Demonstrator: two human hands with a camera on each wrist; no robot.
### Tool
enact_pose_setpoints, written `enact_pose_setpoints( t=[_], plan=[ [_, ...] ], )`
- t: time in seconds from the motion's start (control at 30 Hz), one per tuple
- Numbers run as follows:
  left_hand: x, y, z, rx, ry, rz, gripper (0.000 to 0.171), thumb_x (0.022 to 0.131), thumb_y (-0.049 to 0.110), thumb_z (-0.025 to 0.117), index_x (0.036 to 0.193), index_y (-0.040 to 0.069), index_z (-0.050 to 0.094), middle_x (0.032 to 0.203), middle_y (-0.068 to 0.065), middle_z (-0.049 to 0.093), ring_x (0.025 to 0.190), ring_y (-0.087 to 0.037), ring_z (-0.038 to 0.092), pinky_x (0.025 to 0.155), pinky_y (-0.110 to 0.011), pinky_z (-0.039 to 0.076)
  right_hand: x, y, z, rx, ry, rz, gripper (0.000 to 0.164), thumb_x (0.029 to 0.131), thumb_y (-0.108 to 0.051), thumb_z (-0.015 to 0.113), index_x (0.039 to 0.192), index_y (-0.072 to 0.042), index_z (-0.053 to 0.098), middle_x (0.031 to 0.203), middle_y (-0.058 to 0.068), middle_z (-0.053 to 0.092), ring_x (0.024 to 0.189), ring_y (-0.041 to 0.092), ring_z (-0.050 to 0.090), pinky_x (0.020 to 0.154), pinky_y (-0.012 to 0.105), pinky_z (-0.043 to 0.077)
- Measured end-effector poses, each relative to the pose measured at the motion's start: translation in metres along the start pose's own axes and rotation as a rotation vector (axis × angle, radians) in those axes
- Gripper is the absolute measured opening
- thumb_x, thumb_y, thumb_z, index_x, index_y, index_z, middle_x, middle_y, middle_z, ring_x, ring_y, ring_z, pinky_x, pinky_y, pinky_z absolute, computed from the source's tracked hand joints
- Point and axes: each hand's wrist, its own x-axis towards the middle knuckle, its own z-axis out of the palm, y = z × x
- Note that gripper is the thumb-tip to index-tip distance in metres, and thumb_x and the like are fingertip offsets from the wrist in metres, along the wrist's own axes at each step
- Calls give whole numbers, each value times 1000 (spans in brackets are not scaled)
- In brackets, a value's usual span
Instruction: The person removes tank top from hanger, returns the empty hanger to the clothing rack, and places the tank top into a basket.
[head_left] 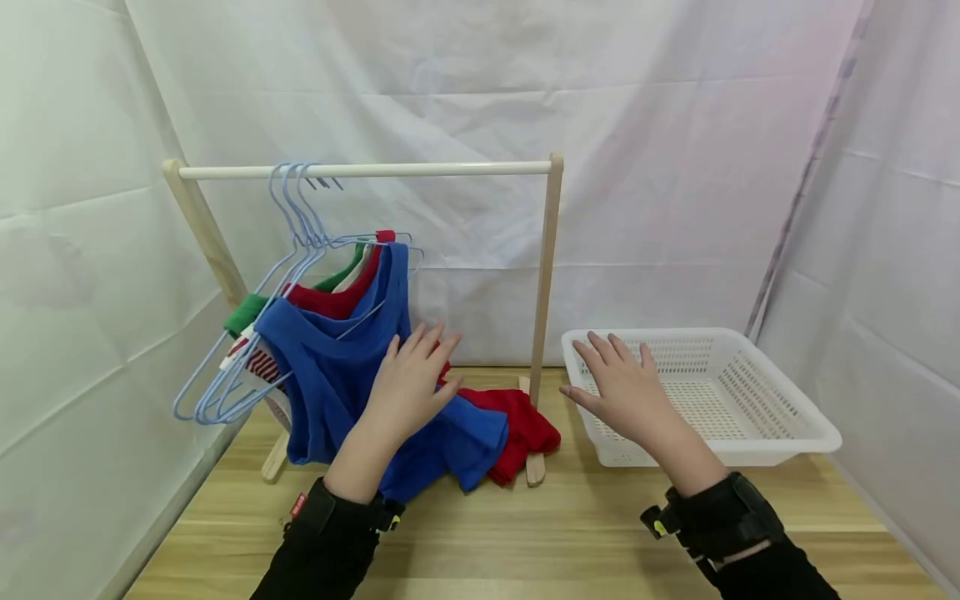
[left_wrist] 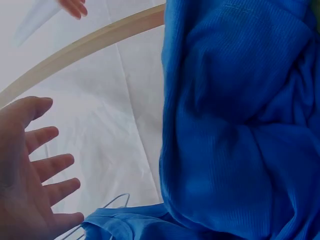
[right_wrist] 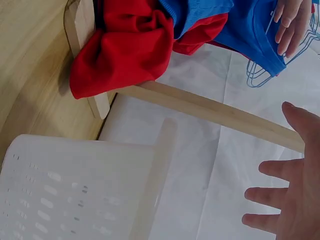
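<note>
In the head view, my left hand (head_left: 408, 385) has its fingers spread and overlaps the blue garment (head_left: 326, 358). From the left wrist, that garment (left_wrist: 225, 140) fills the right side, apart from the fingers (left_wrist: 57, 167). My right hand (head_left: 626, 390), fingers also spread, is near the left rim of the white plastic basket (head_left: 780, 392) and holds nothing. Blue wire hangers (head_left: 303, 229) carry the blue, red (head_left: 322, 302), green (head_left: 243, 314) and white-striped clothes. Lower parts of the blue and red clothes (head_left: 528, 429) lie low near the rack's right foot.
The clothes rack has a white rod (head_left: 442, 169) and wooden posts (head_left: 548, 267), with feet on the wooden table (head_left: 570, 542). White cloth walls (head_left: 675, 208) close in the back and both sides. The basket stands right of the rack.
</note>
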Motion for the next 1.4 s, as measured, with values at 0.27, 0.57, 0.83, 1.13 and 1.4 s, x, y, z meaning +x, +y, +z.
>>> enact_pose_setpoints(
  t=[0.27,0.57,0.83,1.13,1.4],
  plan=[
    [-10,0,-5,-4,272,83,48,89,27,69,134,13,60,135,-11,56,122,-32,51,103,-54,37,-4,2,-2,28,46,27,72,92,-50,61,148,-8,41,150,19,37,138,42,27,106,69,11],
    [-19,-8,-22,-67,517,92,37,90,22,65,124,8,66,123,-12,63,113,-31,56,95,-52,45,-8,-1,-6,70,143,12,64,93,-44,63,143,-8,46,146,19,43,135,41,33,106,68,15],
    [-36,-11,-39,-62,678,29,34,91,21,63,120,4,67,120,-14,65,110,-34,58,92,-55,46,-12,-5,-5,95,170,6,62,93,-42,64,142,-7,48,144,19,45,134,41,35,105,67,17],
    [-60,-14,-61,-32,968,59,31,93,19,53,107,-1,71,106,-16,69,96,-39,61,83,-53,47,-17,-6,-3,109,178,6,62,93,-40,65,142,-7,48,144,20,45,133,42,35,105,68,17],
    [-75,-24,-72,39,1200,-107,14,83,0,67,96,-2,73,94,-17,71,86,-42,62,75,-53,46,-20,-8,-1,106,180,-7,63,92,-41,65,142,-7,47,144,20,44,133,42,36,105,67,17]
  ],
)
